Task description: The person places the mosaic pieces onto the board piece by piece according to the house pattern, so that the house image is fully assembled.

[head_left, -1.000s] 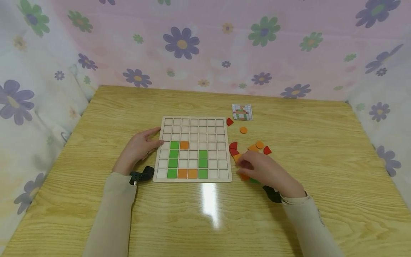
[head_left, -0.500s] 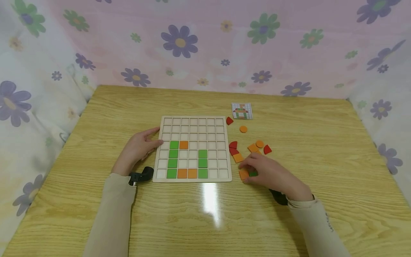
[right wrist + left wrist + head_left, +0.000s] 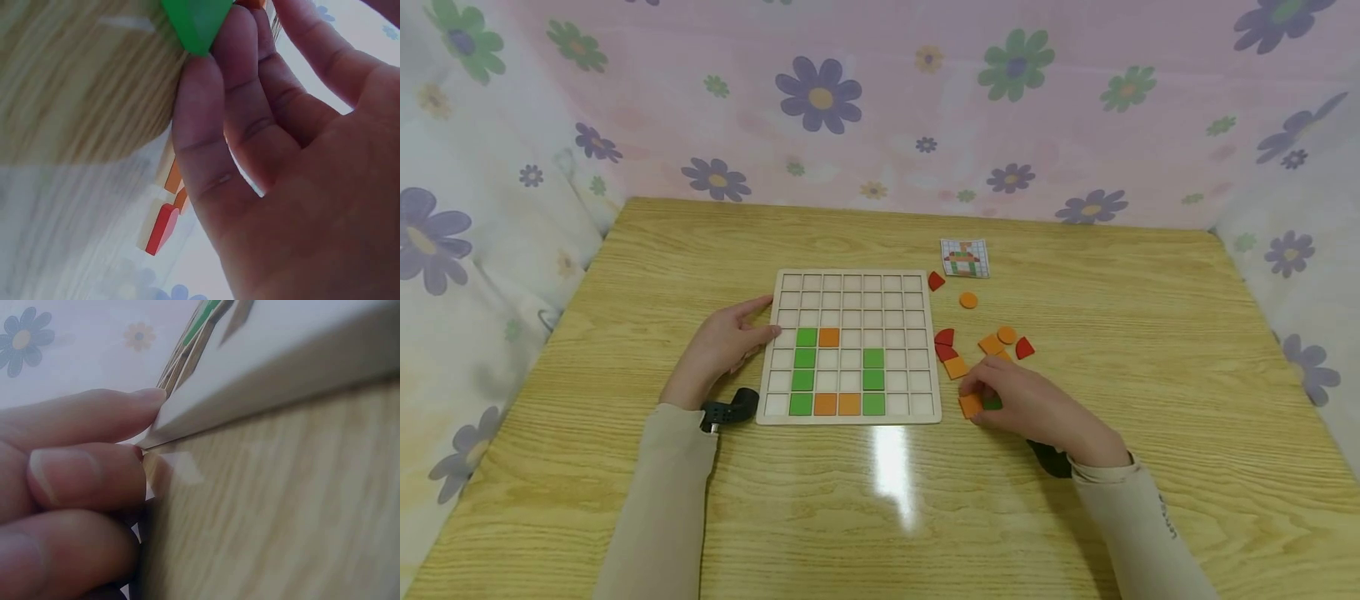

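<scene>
My left hand rests at the left edge of a wooden grid board, thumb on its rim; the left wrist view shows a fingertip against the board's side, with other fingers bent below. Green and orange square tiles fill some cells. Right of the board, my right hand pinches an orange square tile between thumb and forefinger, low at the table. A green tile lies partly hidden under that hand. In the right wrist view, bent fingertips touch this green tile.
Loose pieces lie beyond the right hand: an orange square, orange discs and several red quarter-circles. A small printed pattern card sits behind them. Flowered curtains border the table.
My right hand has moved slightly right and down from beside the board, and its thumb and forefinger now frame the orange tile. The left hand stays at the board's edge.
</scene>
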A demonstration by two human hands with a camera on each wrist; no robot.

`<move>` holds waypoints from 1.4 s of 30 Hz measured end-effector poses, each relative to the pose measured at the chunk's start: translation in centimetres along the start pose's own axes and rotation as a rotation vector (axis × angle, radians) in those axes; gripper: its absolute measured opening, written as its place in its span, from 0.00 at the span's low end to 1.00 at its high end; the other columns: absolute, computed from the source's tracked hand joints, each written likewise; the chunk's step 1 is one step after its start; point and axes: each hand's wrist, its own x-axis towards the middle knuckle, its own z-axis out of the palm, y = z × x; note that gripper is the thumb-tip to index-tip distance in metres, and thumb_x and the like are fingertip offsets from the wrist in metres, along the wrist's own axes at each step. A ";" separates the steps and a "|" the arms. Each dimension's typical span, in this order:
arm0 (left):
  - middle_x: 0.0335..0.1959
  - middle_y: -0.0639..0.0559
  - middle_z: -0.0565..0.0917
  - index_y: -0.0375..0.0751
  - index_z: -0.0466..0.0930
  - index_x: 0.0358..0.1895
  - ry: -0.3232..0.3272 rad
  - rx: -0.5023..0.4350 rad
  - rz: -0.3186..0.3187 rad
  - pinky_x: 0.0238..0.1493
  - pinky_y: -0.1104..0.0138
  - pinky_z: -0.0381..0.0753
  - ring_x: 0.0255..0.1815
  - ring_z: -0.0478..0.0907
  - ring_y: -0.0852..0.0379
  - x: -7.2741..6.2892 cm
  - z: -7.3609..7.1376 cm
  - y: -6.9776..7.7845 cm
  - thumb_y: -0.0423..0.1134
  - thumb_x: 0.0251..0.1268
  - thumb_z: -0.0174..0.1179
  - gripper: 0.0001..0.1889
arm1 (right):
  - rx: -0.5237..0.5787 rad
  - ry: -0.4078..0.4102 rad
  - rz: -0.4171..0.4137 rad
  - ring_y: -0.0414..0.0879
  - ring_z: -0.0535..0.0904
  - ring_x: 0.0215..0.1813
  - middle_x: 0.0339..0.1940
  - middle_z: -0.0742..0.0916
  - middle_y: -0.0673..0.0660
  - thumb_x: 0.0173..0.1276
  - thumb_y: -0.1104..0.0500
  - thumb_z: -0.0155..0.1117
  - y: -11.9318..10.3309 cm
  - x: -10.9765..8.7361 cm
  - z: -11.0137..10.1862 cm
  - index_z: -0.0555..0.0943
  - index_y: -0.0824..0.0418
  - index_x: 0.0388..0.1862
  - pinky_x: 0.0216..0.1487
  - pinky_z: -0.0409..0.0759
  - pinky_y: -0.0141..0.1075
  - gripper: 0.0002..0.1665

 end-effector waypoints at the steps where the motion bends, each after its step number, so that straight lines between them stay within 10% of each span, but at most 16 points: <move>1: 0.17 0.51 0.72 0.65 0.57 0.66 0.000 0.000 0.000 0.09 0.66 0.63 0.06 0.59 0.59 0.0 0.0 0.0 0.60 0.53 0.57 0.35 | 0.009 0.002 0.000 0.39 0.70 0.37 0.35 0.75 0.43 0.52 0.58 0.69 0.0 0.0 0.0 0.75 0.50 0.40 0.39 0.72 0.33 0.16; 42: 0.15 0.52 0.71 0.63 0.58 0.66 0.001 -0.014 0.007 0.09 0.65 0.64 0.06 0.60 0.59 -0.2 -0.1 0.2 0.59 0.53 0.58 0.35 | 0.061 0.048 -0.060 0.37 0.71 0.34 0.35 0.79 0.40 0.64 0.49 0.57 -3.1 3.3 -0.6 0.79 0.49 0.46 0.38 0.72 0.33 0.13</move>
